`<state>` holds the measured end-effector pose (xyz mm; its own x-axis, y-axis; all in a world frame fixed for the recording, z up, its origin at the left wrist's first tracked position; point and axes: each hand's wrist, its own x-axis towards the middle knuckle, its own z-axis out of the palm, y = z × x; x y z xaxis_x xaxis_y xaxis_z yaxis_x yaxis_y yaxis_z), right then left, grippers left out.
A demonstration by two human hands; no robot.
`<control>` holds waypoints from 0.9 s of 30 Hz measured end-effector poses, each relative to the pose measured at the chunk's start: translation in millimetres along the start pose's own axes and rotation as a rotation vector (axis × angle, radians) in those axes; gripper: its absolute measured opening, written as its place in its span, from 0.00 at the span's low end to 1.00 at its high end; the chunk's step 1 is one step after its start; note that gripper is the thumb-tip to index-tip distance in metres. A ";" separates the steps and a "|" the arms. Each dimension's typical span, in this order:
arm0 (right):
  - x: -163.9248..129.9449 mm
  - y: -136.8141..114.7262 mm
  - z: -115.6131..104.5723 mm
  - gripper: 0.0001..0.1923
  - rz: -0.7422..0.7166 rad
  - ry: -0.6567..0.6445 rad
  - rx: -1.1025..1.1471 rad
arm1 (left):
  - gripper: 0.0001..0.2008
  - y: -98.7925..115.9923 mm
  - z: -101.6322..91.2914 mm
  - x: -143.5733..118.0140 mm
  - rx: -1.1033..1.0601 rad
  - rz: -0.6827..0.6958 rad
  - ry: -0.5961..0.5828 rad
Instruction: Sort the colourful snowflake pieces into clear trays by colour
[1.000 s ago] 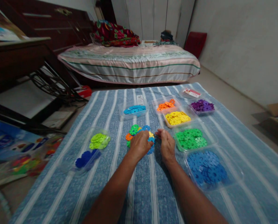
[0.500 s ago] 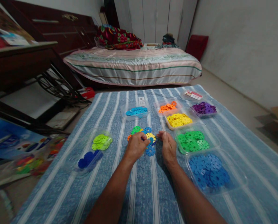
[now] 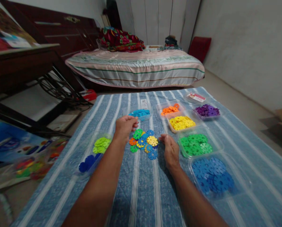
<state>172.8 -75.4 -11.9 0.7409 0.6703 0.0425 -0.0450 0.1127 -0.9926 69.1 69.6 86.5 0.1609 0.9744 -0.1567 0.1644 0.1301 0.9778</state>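
My left hand (image 3: 125,127) is at the near left edge of the clear container of light-blue flower-shaped discs (image 3: 141,114). Its thumb and fingers are pinched together; whatever is between them is hidden. A mixed pile of flower-shaped discs (image 3: 142,141), green, orange, yellow and blue, lies on the striped cloth between my hands. Just right of the pile, my right hand (image 3: 171,149) rests on its side with fingers loosely curved and nothing visible in them. A pale yellow disc (image 3: 152,140) lies on the pile near its fingertips.
To the right stand clear containers of orange discs (image 3: 170,109), yellow discs (image 3: 181,123), purple discs (image 3: 207,110), green discs (image 3: 195,145) and blue discs (image 3: 212,175). At left are lime discs (image 3: 101,145) and dark-blue discs (image 3: 89,163). A bed (image 3: 136,67) stands beyond.
My left hand has left the pile, where it pinched a blue disc, and moved forward and left to the light-blue container. More of the pile shows. My right hand has stayed in place.
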 end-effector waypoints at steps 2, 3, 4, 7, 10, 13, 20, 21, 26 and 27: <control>-0.3 -1.1 0.2 0.27 0.001 0.000 0.004 | 0.10 -17.6 -0.5 -13.0 0.217 0.067 -0.148; -0.6 -1.8 0.3 0.27 0.003 -0.001 0.006 | 0.08 -26.5 -0.3 -20.9 0.339 0.109 -0.236; -0.8 -2.5 0.3 0.27 0.002 -0.001 0.007 | 0.07 -34.3 0.1 -29.1 0.473 0.155 -0.313; -1.5 -4.0 0.1 0.26 -0.006 -0.003 -0.007 | 0.04 -45.4 2.6 -50.9 0.885 0.293 -0.409; -1.7 -4.4 -0.2 0.26 -0.013 -0.010 -0.024 | 0.04 -42.3 4.7 -63.4 1.119 0.362 -0.403; -1.8 -4.6 -0.3 0.26 -0.014 -0.010 -0.030 | 0.04 -39.4 4.5 -66.6 1.171 0.382 -0.437; -1.8 -5.9 0.1 0.26 -0.016 -0.018 -0.022 | 0.02 -51.8 -0.8 -61.3 1.051 0.425 -0.415; -1.8 -6.0 0.1 0.26 -0.018 -0.019 -0.024 | 0.01 -53.1 -1.5 -60.3 1.010 0.422 -0.416; -1.9 -6.4 -0.4 0.27 -0.026 -0.020 -0.048 | 0.04 -55.3 -4.6 -55.6 0.808 0.353 -0.431; -1.8 -6.3 -0.5 0.27 -0.027 -0.022 -0.054 | 0.04 -55.8 -5.5 -55.1 0.770 0.339 -0.439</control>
<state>172.1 -77.7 -5.8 0.7264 0.6835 0.0717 0.0114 0.0923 -0.9957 45.7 9.6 41.4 0.6435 0.7619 -0.0732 0.6133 -0.4560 0.6449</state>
